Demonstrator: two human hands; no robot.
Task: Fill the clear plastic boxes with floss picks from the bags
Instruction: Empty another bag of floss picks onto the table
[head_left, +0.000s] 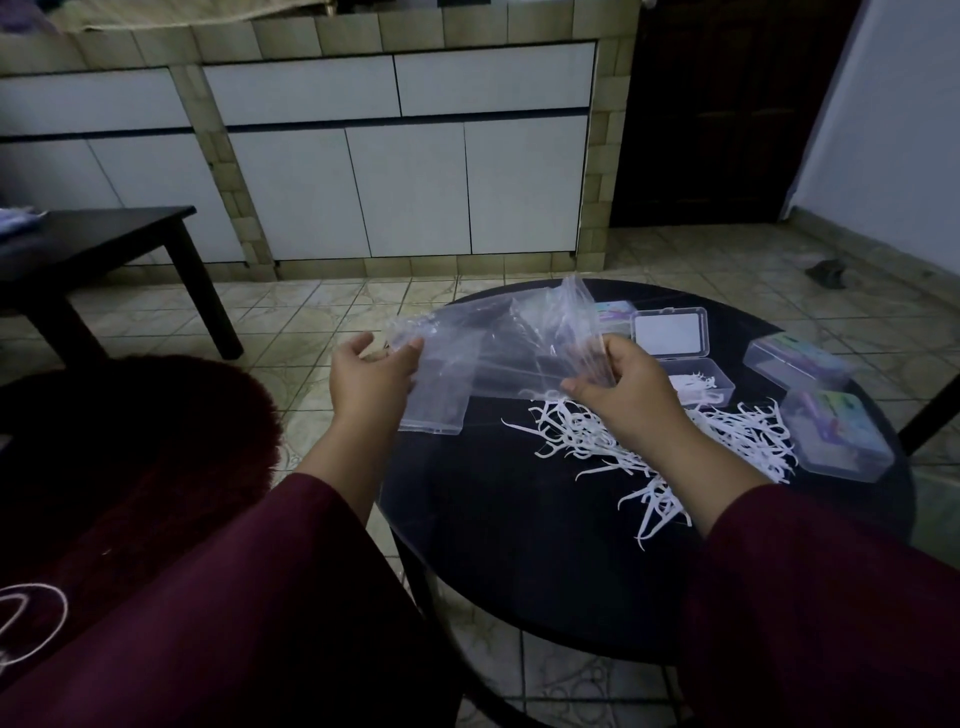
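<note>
Both hands, left (375, 371) and right (621, 375), pinch the seemingly emptied bag (498, 343). Set it aside, clear of the floss picks (649, 441) beside the open box (691, 384).

Bare near tabletop (509, 545); floss picks (597, 441) and boxes (836, 436) crowding far right

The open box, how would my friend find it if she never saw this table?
Start at the round black table and look to its far side, just beyond the right hand. The open box sits there, the only one with its lid up, a few floss picks inside; the other boxes are closed.
</note>
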